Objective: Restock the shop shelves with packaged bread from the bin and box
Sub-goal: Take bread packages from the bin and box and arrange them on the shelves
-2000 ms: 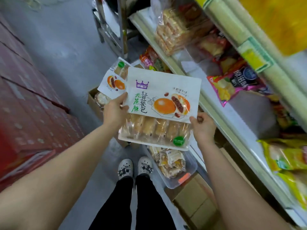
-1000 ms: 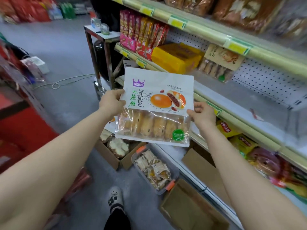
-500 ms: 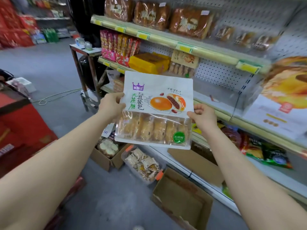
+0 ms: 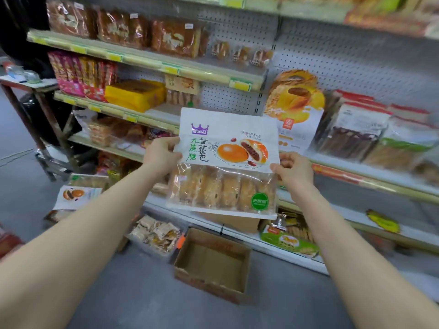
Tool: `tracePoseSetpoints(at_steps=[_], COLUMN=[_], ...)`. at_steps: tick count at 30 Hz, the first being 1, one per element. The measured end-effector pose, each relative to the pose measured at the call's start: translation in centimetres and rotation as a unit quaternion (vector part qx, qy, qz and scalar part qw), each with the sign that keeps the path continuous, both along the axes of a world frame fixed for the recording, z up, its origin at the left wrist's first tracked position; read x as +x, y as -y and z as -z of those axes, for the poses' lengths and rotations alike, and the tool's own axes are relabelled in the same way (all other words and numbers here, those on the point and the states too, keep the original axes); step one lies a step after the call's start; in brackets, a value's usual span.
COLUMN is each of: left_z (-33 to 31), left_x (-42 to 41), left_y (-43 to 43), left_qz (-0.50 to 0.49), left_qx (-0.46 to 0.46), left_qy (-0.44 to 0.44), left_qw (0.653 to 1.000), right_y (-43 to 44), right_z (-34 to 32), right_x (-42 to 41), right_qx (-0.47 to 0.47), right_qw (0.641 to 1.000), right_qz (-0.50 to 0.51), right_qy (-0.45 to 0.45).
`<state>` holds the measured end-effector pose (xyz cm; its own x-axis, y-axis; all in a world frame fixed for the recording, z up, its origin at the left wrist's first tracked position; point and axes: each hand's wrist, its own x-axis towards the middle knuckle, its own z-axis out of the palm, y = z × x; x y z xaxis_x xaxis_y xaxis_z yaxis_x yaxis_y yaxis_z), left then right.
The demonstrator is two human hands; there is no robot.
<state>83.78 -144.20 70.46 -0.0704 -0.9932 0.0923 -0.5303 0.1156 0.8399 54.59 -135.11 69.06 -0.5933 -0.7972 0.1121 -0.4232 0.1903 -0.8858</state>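
**Far left, floor:** a spare bread pack (image 4: 76,197) lies well apart from the hands. Beside it are the bin (image 4: 154,252) of small wrapped packets and an empty carton (image 4: 213,260), both below the held item.

**Change:** in the last two seconds the view has swung up from the floor stock to the shelving. The bread package (image 4: 228,167) has come up from over the bin to the level of the middle shelf (image 4: 161,113). The pick-up looks finished and placement appears to be next.

**Left hand (image 4: 164,153):** arm stretched forward, grip pinching the package's left edge.

**Bread package:** held upright in the air, label toward the camera, in front of the middle shelf and apparently not yet resting on it.

**Right hand (image 4: 295,173):** arm extended, grip pinching the right edge, fingers curled.

**Behind, right:** a large pastry pack (image 4: 294,108) stands on the shelf.
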Motion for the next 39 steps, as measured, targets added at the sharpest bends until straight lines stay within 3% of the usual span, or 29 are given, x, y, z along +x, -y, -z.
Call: tracePoseSetpoints(at_steps=[20,39], left_z=[-2.4,-1.9], left_x=[-41.2,-66.6], left_y=[-3.2,0.6], left_qz=[0.145,0.286], left_qx=[-0.058,-0.045], left_qy=[0.015,-0.035], left_qw=[0.988,0.956], right_y=[-12.9,-14.2], right_z=[-4.1,-3.3], right_x=[-36.3,-56.2], right_qx=[-0.024,-0.001], right_qw=[0.988,0.947], right_qz=[0.146,0.312], right_qy=[-0.049,-0.071])
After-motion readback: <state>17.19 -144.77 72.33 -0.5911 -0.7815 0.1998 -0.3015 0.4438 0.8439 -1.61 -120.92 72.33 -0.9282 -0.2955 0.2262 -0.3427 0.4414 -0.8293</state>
